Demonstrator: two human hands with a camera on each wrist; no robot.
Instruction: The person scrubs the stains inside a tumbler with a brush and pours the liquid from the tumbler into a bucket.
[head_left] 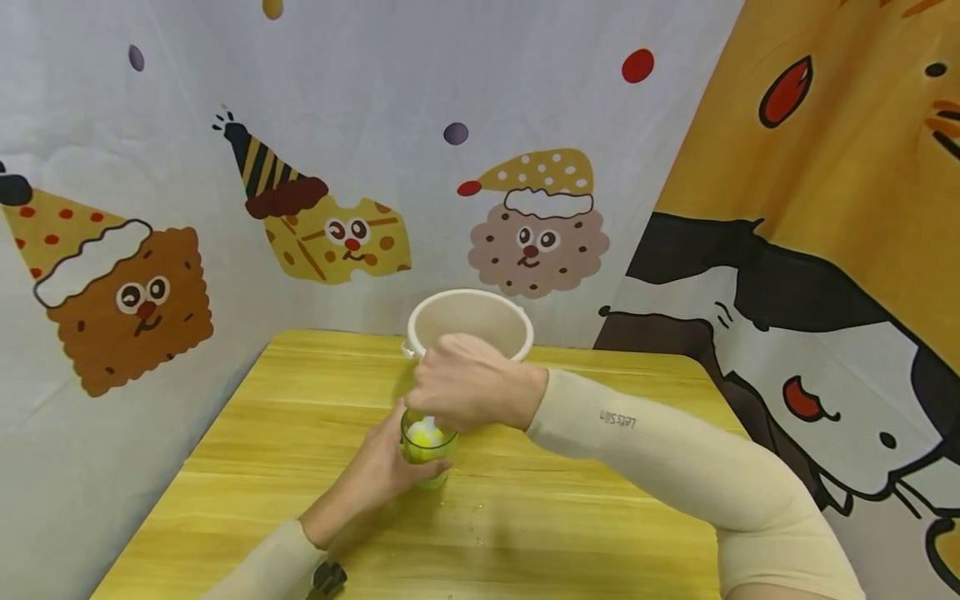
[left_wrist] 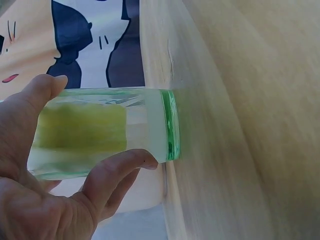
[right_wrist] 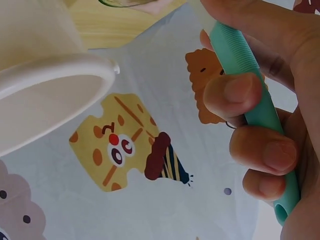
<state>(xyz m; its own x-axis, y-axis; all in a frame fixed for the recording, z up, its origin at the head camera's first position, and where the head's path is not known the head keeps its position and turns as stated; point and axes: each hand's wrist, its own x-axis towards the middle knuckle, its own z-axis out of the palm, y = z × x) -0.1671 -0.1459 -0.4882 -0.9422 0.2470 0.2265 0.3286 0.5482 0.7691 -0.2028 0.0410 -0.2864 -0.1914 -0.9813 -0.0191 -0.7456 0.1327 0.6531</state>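
My left hand point(head_left: 375, 467) holds a clear, green-tinted drinking glass point(left_wrist: 155, 125), its fingers and thumb curled round the side. In the left wrist view the thick green base is close to the wooden table point(left_wrist: 235, 150); I cannot tell if they touch. Inside the glass is a yellow-green sponge head point(left_wrist: 85, 127), with some white at its top in the head view. Above the rim, my right hand point(head_left: 468, 383) grips the turquoise handle of a cup brush point(right_wrist: 267, 117), fingers wrapped round it. Where the handle meets the sponge is mostly hidden by this hand.
A white bucket point(head_left: 525, 333) stands just behind the hands near the table's back edge, partly covered by the right hand. Small wet-looking spots point(head_left: 480, 508) lie on the table in front of the glass. A printed cloth point(head_left: 360, 83) hangs behind the table.
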